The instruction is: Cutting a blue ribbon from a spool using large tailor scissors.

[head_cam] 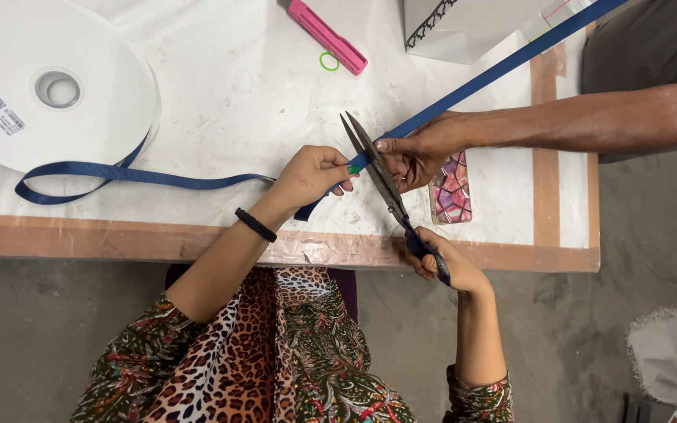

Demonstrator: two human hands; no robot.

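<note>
Two hands at work, left hand (311, 174) grip pinching blue ribbon (158, 175), right hand (444, 266) grip round scissors (381, 176), handles hidden.

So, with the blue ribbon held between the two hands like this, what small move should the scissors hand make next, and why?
Probably close the scissors. Their blades stand open around the blue ribbon, which the left hand pinches on one side and a co-worker's hand holds taut on the other. The right hand already grips the handles, but the co-worker's fingers lie near the blades, so close slowly.

Craft workshop, ribbon spool (56, 82), scissors (378, 168), worktable (221, 86)
</note>
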